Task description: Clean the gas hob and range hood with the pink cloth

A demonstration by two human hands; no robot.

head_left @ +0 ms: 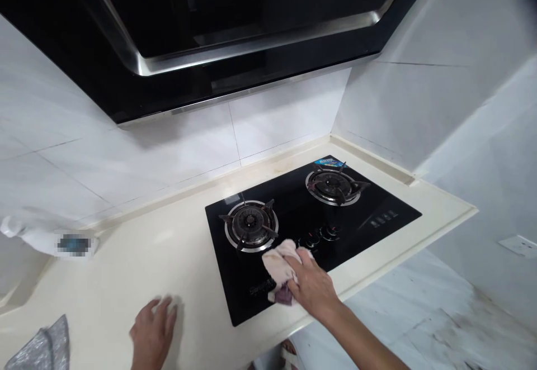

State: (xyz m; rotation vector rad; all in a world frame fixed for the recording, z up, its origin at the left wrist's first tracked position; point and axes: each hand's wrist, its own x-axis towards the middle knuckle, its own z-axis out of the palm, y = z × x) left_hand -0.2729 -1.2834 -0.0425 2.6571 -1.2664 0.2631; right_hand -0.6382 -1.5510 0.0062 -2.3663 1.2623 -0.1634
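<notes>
My right hand (312,285) is closed on a pale pink cloth (280,264) with a purple patch, pressed against the black glass gas cooktop (293,213) near its front edge. The control knobs (321,237) are just beyond the cloth. Two round burners with dark pan supports, the left burner (250,222) and the right burner (334,185), are set in the glass. To the left of the cooktop, my left hand (154,325) is over the cream countertop (184,269), empty, its fingers slightly bent and apart. Whether it touches the counter I cannot tell.
A black range hood (235,74) hangs low over the back of the counter. At the left a white bottle (46,240) lies near the wall, and a silvery grey cloth (44,347) is at the lower left. A wall socket (519,246) is at the right.
</notes>
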